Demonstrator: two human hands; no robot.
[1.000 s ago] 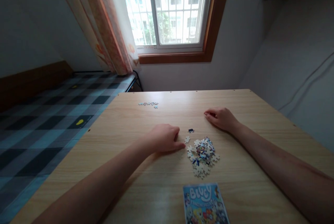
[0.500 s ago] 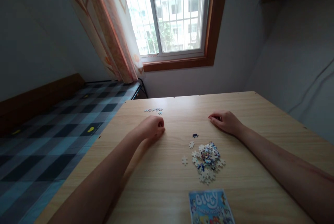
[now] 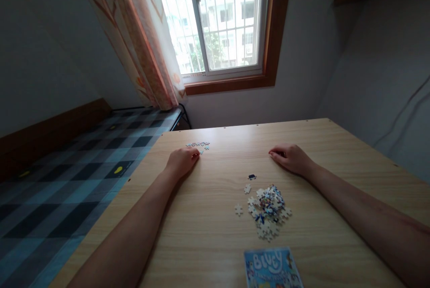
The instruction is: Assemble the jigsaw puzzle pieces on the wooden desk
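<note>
My left hand (image 3: 183, 161) is at the far left of the table, its fingers pinched on a small light-blue jigsaw puzzle piece (image 3: 201, 152) at the fingertips. Just beyond it lies a joined strip of puzzle pieces (image 3: 198, 144), with a single piece (image 3: 207, 148) under its right end. My right hand (image 3: 289, 157) rests on the right of the table, fingers curled together, and nothing shows in them. Between my forearms sits a heap of loose puzzle pieces (image 3: 270, 203), some face down. A dark piece (image 3: 251, 177) and two pale ones (image 3: 247, 188) lie apart from it.
A blue box with "Bluey" on it (image 3: 272, 266) lies at the near edge of view on the wooden table (image 3: 201, 225). Left of the table is a bed with a checked cover (image 3: 83, 189). A window (image 3: 231, 19) and a curtain (image 3: 134, 32) are behind.
My left hand has moved left and slightly away from me, towards the strip, and a puzzle piece now shows at its fingertips. My right hand stays put. The view tilts slightly.
</note>
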